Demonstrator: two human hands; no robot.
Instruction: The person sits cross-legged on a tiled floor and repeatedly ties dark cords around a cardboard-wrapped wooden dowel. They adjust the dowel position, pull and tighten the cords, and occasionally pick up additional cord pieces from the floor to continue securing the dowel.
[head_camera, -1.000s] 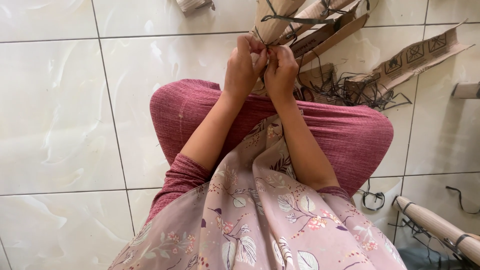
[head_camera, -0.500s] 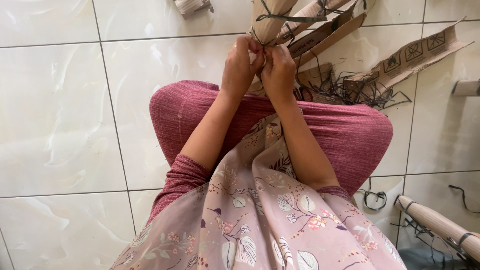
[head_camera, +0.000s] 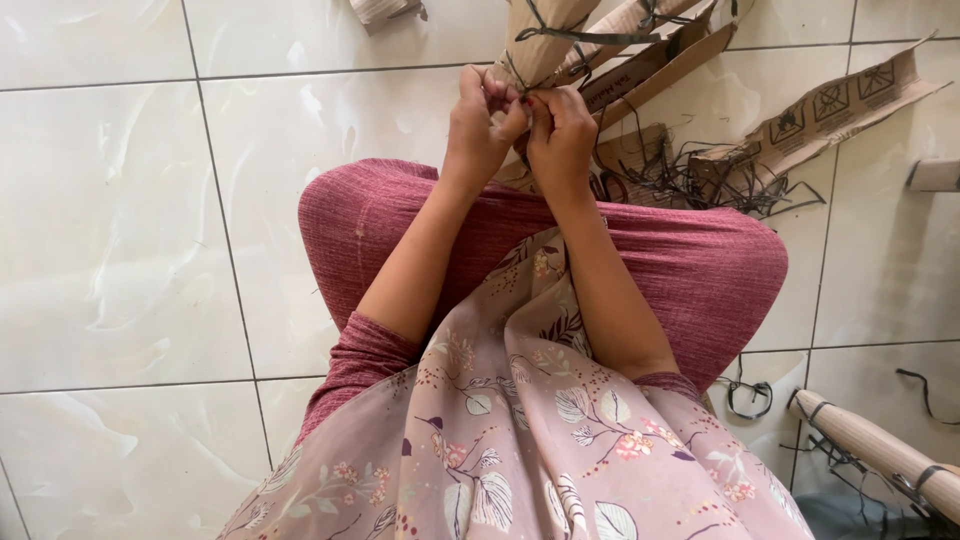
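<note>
My left hand (head_camera: 480, 125) and my right hand (head_camera: 562, 135) are pressed together at the near end of a brown paper-wrapped roll (head_camera: 545, 35) that lies on the tiled floor ahead of my knees. Both hands pinch a thin dark strap (head_camera: 515, 85) that runs around the roll's end. More dark straps cross the roll higher up. My fingertips hide where the strap ends meet.
Flattened cardboard strips (head_camera: 830, 105) and a tangle of cut dark straps (head_camera: 700, 180) lie to the right of the hands. Another wrapped roll (head_camera: 880, 450) with straps sits at the lower right. My red-trousered knees (head_camera: 700, 260) fill the middle, on white floor tiles (head_camera: 120, 220).
Both hands have stayed on the strap at the roll's end, with only small finger movements. The view has shifted slightly.
</note>
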